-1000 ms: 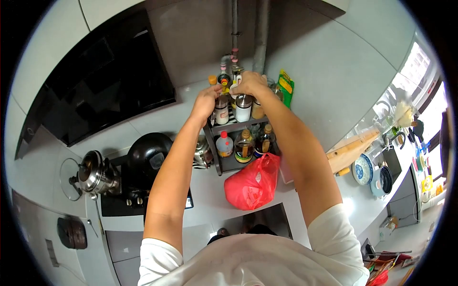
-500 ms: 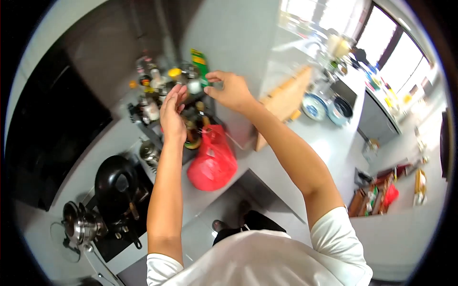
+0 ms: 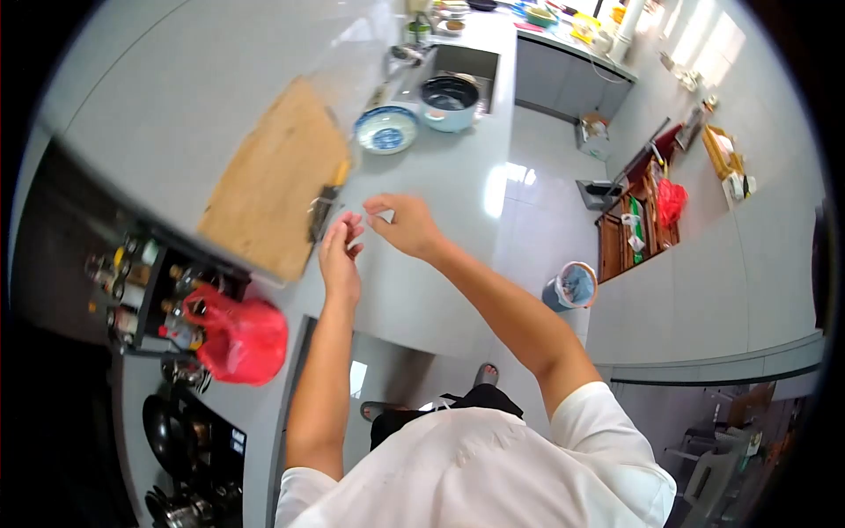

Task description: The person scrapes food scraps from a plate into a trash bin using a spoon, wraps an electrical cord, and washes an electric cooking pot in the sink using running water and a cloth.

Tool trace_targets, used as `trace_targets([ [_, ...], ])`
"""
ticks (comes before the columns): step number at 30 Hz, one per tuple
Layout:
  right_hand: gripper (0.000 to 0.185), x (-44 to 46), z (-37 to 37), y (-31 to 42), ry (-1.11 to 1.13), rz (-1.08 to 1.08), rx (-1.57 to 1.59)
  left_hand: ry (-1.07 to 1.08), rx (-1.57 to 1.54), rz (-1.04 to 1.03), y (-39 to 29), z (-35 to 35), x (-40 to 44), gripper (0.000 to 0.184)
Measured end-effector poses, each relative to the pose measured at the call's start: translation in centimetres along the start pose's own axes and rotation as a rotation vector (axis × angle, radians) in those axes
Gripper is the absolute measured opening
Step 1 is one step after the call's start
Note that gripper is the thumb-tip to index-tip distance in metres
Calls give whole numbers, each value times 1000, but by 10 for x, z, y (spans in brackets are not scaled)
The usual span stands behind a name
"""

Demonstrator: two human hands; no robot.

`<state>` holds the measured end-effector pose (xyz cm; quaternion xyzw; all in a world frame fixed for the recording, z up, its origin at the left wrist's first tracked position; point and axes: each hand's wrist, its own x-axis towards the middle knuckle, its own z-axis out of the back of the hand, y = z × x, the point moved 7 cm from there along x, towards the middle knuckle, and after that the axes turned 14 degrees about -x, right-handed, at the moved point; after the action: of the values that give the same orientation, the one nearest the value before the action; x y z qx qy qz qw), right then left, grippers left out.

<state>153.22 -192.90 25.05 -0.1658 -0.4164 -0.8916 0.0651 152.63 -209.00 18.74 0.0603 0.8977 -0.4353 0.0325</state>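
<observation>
My left hand (image 3: 341, 257) is over the grey-white counter, fingers apart and curled a little, with nothing in it. Close on its right is my right hand (image 3: 402, 224), also empty, its thumb and fingers apart. A small gap lies between the two. Left of them a large wooden cutting board (image 3: 277, 180) leans at the wall, with a yellow-handled knife (image 3: 332, 195) at its right edge. Beyond my hands stand a blue-patterned bowl (image 3: 386, 130) and a light-blue pot (image 3: 449, 104) with a dark inside.
A red plastic bag (image 3: 242, 339) sits by the dark bottle rack (image 3: 157, 295) at the left. The sink (image 3: 466, 63) is behind the pot. A black wok (image 3: 165, 431) is at the lower left. A bin (image 3: 572, 286) stands on the floor.
The view has swung right, from the bottle rack to the counter with the cutting board. Both hands have moved away from the rack's jars, and my right hand has opened.
</observation>
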Motion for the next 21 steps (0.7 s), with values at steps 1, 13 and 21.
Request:
trace_targets([
  [1, 29, -8, 25, -31, -28, -19, 12, 17, 14, 33, 33, -28, 3, 36],
  [13, 21, -31, 276, -260, -152, -387, -51, 109, -25, 277, 263, -275, 44, 35],
  [21, 21, 53, 333, -384, -124, -401, -98, 88, -44, 294, 345, -356, 163, 37],
])
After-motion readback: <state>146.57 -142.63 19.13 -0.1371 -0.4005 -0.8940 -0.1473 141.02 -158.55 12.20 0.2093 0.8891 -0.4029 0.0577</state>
